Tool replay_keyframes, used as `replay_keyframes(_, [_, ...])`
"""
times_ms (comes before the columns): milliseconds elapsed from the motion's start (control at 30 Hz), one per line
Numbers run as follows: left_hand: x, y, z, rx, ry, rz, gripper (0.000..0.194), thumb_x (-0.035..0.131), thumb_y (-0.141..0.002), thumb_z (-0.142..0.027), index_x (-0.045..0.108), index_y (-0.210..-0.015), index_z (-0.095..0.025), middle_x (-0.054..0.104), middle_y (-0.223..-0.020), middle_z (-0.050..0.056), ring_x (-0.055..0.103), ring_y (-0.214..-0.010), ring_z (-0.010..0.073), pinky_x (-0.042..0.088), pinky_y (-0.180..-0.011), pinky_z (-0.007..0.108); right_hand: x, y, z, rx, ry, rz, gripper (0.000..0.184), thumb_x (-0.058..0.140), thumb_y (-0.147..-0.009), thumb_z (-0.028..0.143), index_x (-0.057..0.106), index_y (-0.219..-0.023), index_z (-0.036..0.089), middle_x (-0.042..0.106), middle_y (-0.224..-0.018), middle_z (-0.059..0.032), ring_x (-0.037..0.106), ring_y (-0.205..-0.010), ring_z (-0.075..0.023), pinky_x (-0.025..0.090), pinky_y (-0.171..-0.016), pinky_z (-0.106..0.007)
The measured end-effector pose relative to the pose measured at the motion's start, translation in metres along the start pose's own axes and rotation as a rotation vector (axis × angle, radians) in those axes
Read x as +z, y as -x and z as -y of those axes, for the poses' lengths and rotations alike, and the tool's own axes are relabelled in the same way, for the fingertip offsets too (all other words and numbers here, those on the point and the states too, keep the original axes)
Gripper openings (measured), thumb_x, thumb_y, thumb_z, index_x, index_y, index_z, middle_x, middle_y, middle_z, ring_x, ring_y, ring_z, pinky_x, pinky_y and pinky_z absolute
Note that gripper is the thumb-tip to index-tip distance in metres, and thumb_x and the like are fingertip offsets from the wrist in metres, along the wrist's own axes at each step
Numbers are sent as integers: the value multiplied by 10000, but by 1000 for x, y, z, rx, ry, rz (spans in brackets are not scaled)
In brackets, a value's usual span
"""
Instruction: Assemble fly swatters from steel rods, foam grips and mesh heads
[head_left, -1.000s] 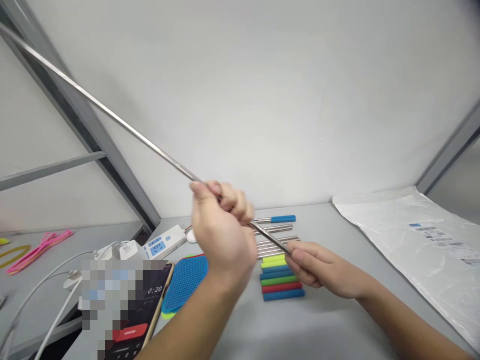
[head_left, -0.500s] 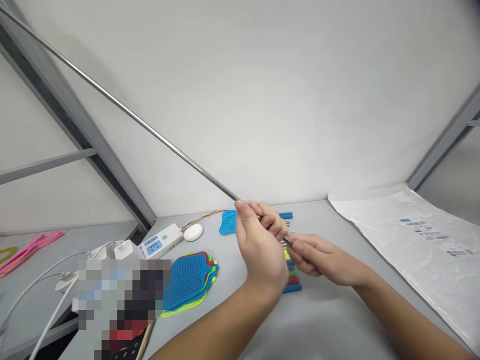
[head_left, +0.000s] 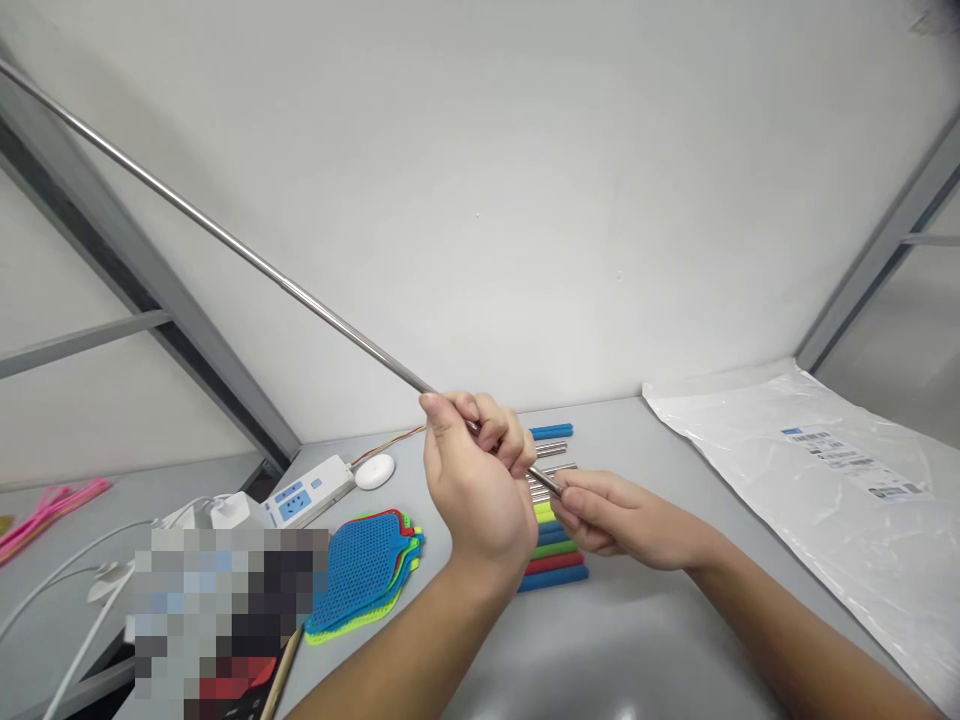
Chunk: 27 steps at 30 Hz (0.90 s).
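Observation:
A long, thin metal rod (head_left: 285,285) slants from the upper left down to my hands. My left hand (head_left: 484,475) is wrapped around it near its lower part. At the lower end, my right hand (head_left: 611,510) pinches the rod between thumb and fingers. A short stretch of rod shows between the two hands. Below them lie several coloured tubes (head_left: 555,562) and short metal rods (head_left: 553,450), partly hidden by my left hand. To the left is a stack of perforated fly swatter heads (head_left: 364,560), blue on top, with red and yellow-green edges below.
A white power strip (head_left: 307,490) with plugs and cables lies left, beside a round white disc (head_left: 374,471). A white plastic mailing bag (head_left: 780,470) covers the right side. Grey metal frame bars (head_left: 217,360) stand at both sides, before a wall.
My left hand has moved left, away from my right hand, baring more rod between them. The view has shifted slightly, and more coloured tubes show.

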<state>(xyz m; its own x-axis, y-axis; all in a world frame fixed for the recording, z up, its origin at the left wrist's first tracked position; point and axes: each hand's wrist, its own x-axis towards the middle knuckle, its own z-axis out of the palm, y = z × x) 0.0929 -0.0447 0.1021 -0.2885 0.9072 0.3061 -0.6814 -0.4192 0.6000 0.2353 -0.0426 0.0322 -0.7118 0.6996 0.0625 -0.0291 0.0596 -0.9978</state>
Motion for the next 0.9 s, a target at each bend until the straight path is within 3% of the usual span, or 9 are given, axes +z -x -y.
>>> replay_keyframes(167, [-1,-16,-14,119,-23,-12,342,347,-973,-438,414,-732,-205,231,-582,-62,204,-408,63,174,-381,218,-10,7,-1,45,63,-6,340,408,-966,456,413,-759,187,306,-620,67,262,-526,-60,220,-475,-223])
replay_keyframes(467, [-2,-27,-39,172,-32,-41,361,344,-983,-385,434,-687,-199,205,-587,-53,181,-414,66,148,-387,237,-10,8,-3,82,14,40,311,451,-951,447,403,-783,190,335,-660,58,320,-556,-59,255,-492,-212])
replay_keyframes(900, [-8,-35,-41,198,20,-42,313,384,-970,-395,464,-727,-213,265,-582,-51,219,-403,62,189,-380,213,-20,16,-3,148,36,107,323,404,-964,465,391,-786,196,293,-686,52,281,-564,-70,247,-507,-229])
